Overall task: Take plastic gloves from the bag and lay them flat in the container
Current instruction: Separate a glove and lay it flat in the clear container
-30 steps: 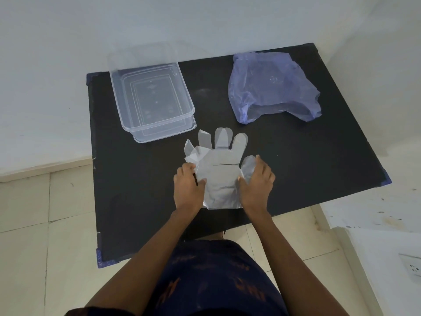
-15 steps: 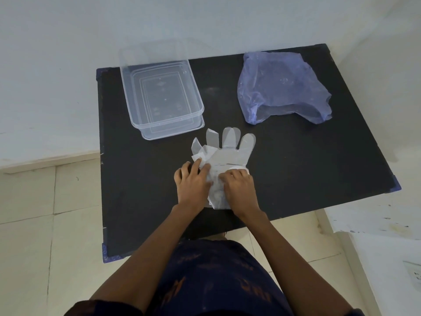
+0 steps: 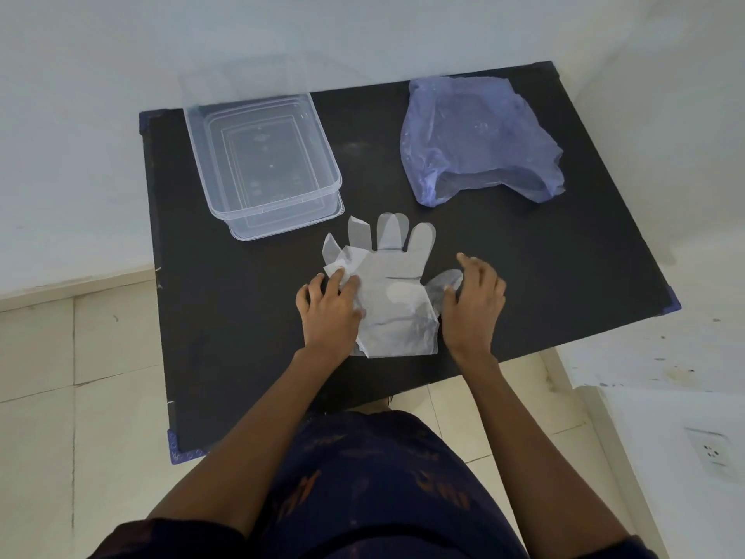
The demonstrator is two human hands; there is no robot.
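A clear plastic glove (image 3: 393, 292) lies spread on the black table (image 3: 564, 256), fingers pointing away from me. My left hand (image 3: 328, 312) presses flat on its crumpled left edge. My right hand (image 3: 473, 306) rests at the glove's right side, fingers apart, touching the thumb part. The clear rectangular container (image 3: 322, 167) stands at the far left of the table with nothing visible inside. The purple plastic bag (image 3: 475, 139) lies crumpled at the far right, its opening toward me.
The table is small, with a white wall behind it and on the right. Tiled floor shows to the left and below. A white ledge with a wall socket (image 3: 711, 451) stands at the lower right.
My right hand has slid from the middle of the glove out to its right edge, uncovering the palm area. My left hand has stayed on the left side.
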